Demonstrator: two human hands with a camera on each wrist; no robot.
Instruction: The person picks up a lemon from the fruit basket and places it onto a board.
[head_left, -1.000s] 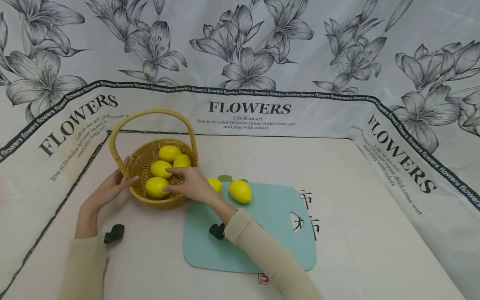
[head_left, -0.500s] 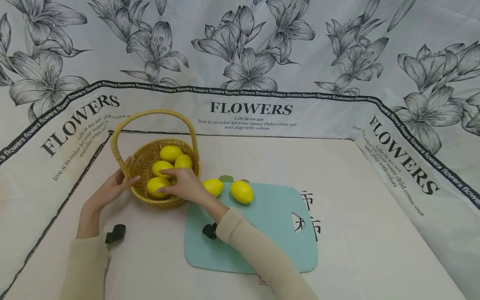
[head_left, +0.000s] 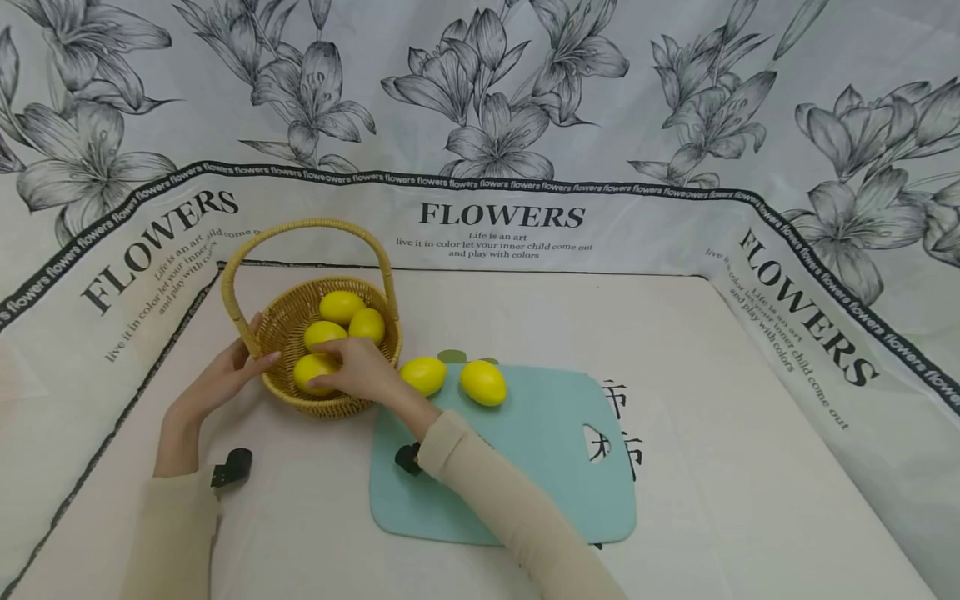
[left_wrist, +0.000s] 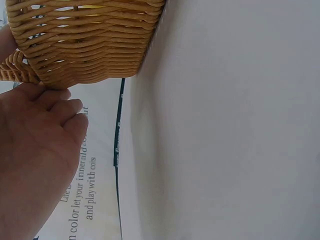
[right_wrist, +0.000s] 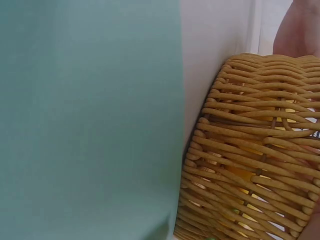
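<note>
My left hand (head_left: pixel 217 379) grips the left side of a woven basket (head_left: pixel 333 407), thumb over the rim by the handle's foot. In the left wrist view, that hand's curled fingers (left_wrist: pixel 65 107) lie against the lower wicker. Several yellow lemons lie in the basket. My right hand (head_left: pixel 363 367) reaches over the right rim, thumb and fingers set around the front lemon (head_left: pixel 307 371); its grip is partly hidden. Another lemon (head_left: pixel 325 334) lies just behind those fingers. In the right wrist view, the basket's side (right_wrist: pixel 250 160) hides the fingertips.
A light-blue cutting board (head_left: pixel 555 467) lies right of the basket under my right forearm. Two lemons, a left one (head_left: pixel 423 377) and a right one (head_left: pixel 483 383), rest near its far edge. A flower-printed cloth (head_left: pixel 495 217) rises behind the table.
My right hand has shifted left and slightly down, farther over the front lemon. More of the left lemon on the board now shows. The left hand and basket stay put.
</note>
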